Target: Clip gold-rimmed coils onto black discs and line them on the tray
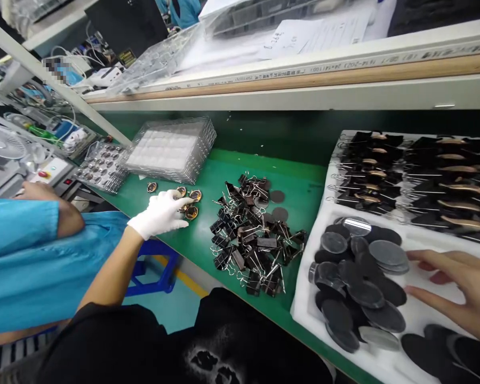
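Observation:
My left hand (160, 213), in a white glove, reaches over the green bench. Its fingers are apart and lie against a small cluster of round amber pieces with dark rims (191, 212). A similar amber piece (151, 186) lies by itself to the left. At the right, my bare right hand (460, 288) is open over a white foam tray (308, 298), thumb and fingers apart. Its fingertips are at the edge of a stack of clear round discs (388, 253); whether they touch is hard to tell. Dark round discs (366, 293) lie heaped beside it.
A pile of black binder clips (256, 234) covers the middle of the bench, with dark discs (280, 214) beyond. Clipped rows of pieces (372, 170) fill the tray's back. Stacked clear trays (172, 149) stand behind my left hand. A co-worker's blue sleeve (20, 226) is at left; a shelf (264, 96) overhangs.

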`<state>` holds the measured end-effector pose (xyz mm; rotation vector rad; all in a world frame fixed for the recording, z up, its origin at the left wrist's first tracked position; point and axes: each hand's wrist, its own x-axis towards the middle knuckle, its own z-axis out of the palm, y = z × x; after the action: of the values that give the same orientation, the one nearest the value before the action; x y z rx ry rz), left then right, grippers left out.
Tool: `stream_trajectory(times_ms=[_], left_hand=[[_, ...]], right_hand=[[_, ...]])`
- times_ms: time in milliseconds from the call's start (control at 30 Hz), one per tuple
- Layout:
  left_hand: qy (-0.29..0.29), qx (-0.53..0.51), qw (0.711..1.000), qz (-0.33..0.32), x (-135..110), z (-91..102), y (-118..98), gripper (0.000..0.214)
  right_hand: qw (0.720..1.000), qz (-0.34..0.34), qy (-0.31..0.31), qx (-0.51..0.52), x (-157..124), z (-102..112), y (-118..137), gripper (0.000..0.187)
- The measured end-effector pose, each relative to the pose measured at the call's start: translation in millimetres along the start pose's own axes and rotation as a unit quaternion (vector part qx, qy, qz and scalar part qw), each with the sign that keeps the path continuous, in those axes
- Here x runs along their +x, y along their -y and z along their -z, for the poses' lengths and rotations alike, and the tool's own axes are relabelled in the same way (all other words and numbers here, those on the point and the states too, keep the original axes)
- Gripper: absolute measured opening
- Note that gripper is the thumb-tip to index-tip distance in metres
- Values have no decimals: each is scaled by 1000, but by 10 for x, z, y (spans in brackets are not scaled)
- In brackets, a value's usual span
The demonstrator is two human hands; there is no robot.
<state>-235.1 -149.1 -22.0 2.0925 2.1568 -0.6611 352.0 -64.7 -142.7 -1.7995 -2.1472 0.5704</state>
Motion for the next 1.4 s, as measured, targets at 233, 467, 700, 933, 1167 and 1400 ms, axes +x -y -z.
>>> stream_trajectory(times_ms=[233, 467, 700, 933, 1167, 1400], left_hand=[[-40, -26, 997, -59, 206, -256, 90, 59], [-93, -27, 983, -157, 400, -184, -111, 50], [-206, -67, 960, -180, 487, -28, -266, 36], [-351, -128, 877, -302, 509, 679, -1036, 37], [-342, -38, 864, -369, 552, 988, -2154, 36], [-330, -28, 843, -425, 584, 956, -2345, 31]], right_hand=[[991, -52, 112, 52, 73, 364, 353, 29], [998, 29, -19, 43, -66, 592, 872, 21], [998, 42, 51, 14, -90, 540, 866, 45], [993, 115, -4, -12, -76, 515, 839, 35], [938, 269, -131, 177, -195, 482, 1372, 43], [934, 297, -87, 177, -261, 176, 1553, 71]])
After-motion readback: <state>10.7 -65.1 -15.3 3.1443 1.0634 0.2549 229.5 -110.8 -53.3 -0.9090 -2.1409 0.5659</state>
